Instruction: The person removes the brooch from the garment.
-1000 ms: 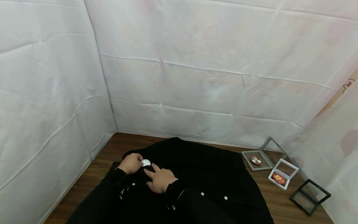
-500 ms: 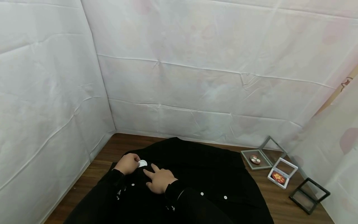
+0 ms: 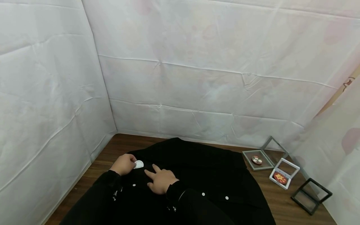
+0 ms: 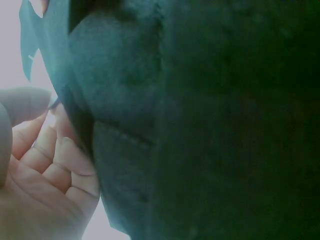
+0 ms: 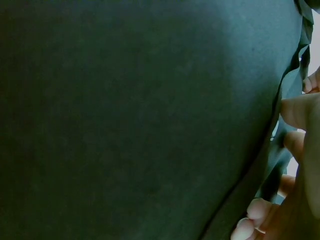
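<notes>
While the round white badge [image 3: 139, 164] is being pinched by the curled left hand [image 3: 123, 164] on the black jacket [image 3: 197, 175], the cloth beside it is being pressed by the right hand [image 3: 161, 180], forefinger extended, so fastening is judged unfinished.

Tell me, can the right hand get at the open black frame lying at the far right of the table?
Probably yes. The right hand rests on the black garment, holding nothing, and only bare wooden table lies between the garment and the black frame, though it's a long stretch.

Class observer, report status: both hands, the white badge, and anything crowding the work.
Left hand pinches white badge on black garment. Right hand presses fabric beside it. Display cases lie apart, right.
</notes>
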`<move>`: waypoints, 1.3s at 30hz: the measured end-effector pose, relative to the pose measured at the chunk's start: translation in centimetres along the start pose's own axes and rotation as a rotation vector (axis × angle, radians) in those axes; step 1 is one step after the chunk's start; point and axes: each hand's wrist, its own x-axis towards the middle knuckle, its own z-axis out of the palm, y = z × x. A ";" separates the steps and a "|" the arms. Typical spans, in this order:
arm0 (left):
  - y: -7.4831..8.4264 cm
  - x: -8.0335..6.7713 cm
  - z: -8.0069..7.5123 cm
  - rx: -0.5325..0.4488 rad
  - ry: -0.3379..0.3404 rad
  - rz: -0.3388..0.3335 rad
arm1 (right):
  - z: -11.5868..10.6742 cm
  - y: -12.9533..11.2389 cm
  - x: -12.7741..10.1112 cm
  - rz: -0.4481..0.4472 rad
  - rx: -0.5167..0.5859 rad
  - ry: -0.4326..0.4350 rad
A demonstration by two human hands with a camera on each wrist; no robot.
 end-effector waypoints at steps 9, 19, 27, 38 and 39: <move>0.9 0.2 -0.6 -0.014 0.028 0.034 | 0.7 1.4 0.6 -0.010 0.168 0.022; 3.1 0.7 -0.6 -0.113 0.111 0.061 | -1.2 5.1 -1.3 -0.046 0.484 0.074; 8.1 0.2 1.6 -0.348 0.146 0.076 | -2.8 7.6 -4.5 -0.054 0.668 0.279; 13.0 -4.1 3.0 -0.688 0.174 0.159 | -4.0 9.3 -9.0 -0.065 0.830 0.444; 13.3 -4.6 3.0 -0.712 0.184 0.160 | -4.0 9.2 -9.4 -0.075 0.834 0.456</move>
